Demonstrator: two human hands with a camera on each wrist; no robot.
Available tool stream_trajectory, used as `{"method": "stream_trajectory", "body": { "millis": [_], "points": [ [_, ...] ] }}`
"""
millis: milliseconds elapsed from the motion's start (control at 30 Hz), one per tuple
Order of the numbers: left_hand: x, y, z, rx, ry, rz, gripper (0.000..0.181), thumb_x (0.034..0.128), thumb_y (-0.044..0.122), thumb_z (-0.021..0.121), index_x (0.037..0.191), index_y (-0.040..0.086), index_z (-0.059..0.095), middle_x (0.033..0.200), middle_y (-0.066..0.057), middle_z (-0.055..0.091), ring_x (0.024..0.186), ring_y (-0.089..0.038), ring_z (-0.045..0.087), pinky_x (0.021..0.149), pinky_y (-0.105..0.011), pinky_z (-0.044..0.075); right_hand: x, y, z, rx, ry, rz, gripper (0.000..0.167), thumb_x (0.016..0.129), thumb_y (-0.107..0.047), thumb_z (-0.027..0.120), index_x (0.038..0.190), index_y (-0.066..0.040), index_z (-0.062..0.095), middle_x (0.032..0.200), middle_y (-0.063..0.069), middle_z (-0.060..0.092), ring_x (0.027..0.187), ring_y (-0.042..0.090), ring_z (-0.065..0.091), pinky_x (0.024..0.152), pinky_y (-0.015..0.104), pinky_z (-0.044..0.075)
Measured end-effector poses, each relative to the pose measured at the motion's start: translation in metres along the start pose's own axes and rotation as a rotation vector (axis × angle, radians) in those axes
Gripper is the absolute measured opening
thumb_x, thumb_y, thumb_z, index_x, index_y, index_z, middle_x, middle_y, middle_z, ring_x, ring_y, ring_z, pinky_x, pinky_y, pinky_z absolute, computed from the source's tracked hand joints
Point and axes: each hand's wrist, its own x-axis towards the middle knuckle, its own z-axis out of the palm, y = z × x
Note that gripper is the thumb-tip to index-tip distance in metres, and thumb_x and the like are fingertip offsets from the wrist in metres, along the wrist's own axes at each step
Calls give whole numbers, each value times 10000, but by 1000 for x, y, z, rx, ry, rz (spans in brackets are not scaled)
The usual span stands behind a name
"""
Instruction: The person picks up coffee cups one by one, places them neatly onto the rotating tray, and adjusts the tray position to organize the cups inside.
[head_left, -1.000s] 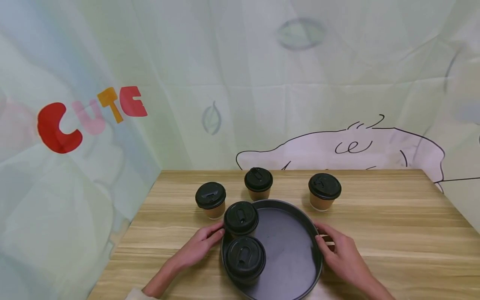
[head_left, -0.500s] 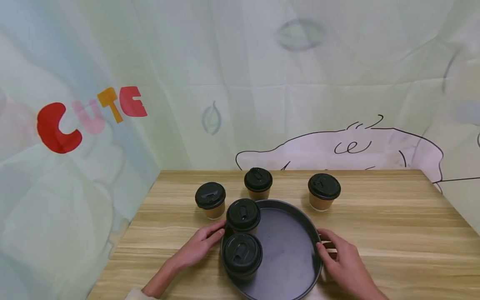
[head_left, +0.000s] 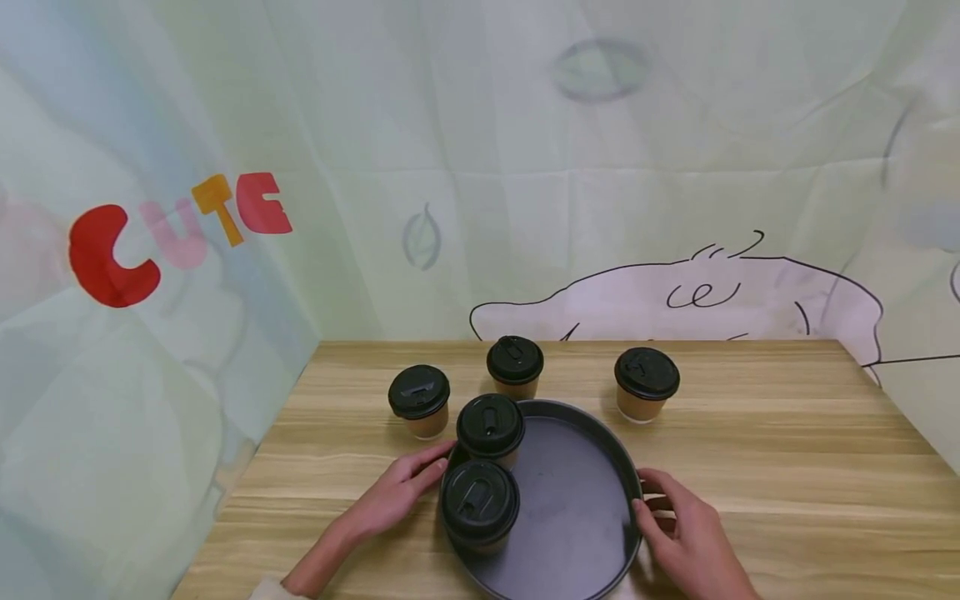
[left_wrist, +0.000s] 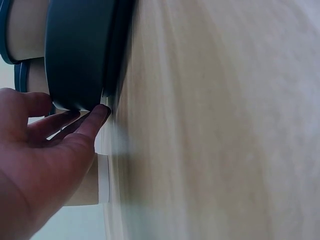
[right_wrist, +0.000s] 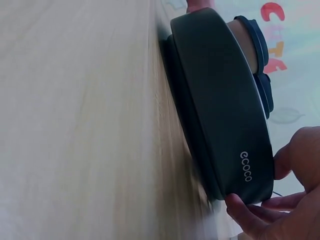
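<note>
Tray, round and dark, has two lidded cups standing inside its left side, so maybe that side feels heavier. We see the left hand pinch the tray's left edge and the right hand pinch its right edge, thumbs by the rim and fingers low, likely to hold it level. Three more cups stand outside the tray's far side, perhaps to give it room. Under the tray we see a striped wooden table; behind it hangs a pale cloth, with bright letters spelling CUTE to the tray's left.
</note>
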Motion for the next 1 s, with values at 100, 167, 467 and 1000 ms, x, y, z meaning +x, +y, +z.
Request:
{"method": "stream_trajectory", "body": {
  "millis": [100,167,467,1000],
  "points": [
    [0,0,1,-3,1,1,529,1131,261,450,1552,-57,408,1603,-206,402,1488,-329,331,1087,-139,311,-1,-1,-1,-19,-24,58,334,981,-89,698,1307,-43,644,1141,118,708,952,194,720,813,344,617],
    [0,0,1,-8,1,-4,525,1132,261,450,1552,-51,413,1599,-201,413,1482,-324,339,1080,-132,315,-1,-1,-1,-22,-35,82,339,982,-107,703,1307,-38,636,1154,118,705,953,205,721,811,361,618],
    [2,-3,2,-76,-25,0,521,1141,236,418,1563,-68,376,1605,-224,389,1466,-336,365,1102,-196,365,-9,2,1,13,-1,65,323,961,-100,739,1265,-39,648,1181,112,703,955,211,725,761,310,615],
    [2,-5,2,-103,-44,11,519,1139,208,418,1564,-84,356,1611,-239,369,1462,-340,367,1102,-218,383,1,0,-10,-29,28,35,506,950,-314,787,1335,-52,589,1152,93,683,993,215,694,809,338,615]
  ]
}}
